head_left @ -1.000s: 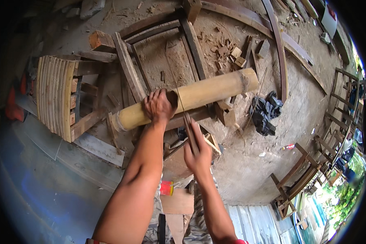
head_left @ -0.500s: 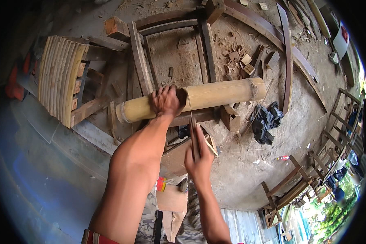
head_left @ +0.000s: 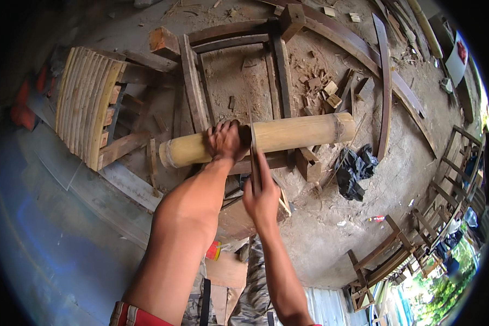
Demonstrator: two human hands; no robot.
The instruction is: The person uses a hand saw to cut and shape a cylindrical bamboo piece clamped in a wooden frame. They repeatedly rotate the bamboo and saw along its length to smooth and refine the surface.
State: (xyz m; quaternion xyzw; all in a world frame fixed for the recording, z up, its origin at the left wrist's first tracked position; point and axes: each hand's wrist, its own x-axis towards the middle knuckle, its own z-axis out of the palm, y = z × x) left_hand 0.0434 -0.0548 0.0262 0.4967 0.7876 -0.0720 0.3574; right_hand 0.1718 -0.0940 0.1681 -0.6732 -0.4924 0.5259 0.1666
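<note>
Head view, mid-frame: the left hand (head_left: 228, 142) curls over the bamboo (head_left: 304, 132); just lower, the right hand (head_left: 262, 202) wraps around the saw (head_left: 255, 176), blade crossing the bamboo.

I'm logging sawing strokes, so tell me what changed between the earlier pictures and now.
The right grip drew the handsaw back toward the body, then pushed it forward across the bamboo pole. Nothing was taken hold of or let go. The left grip stayed on the pole, beside the blade.
</note>
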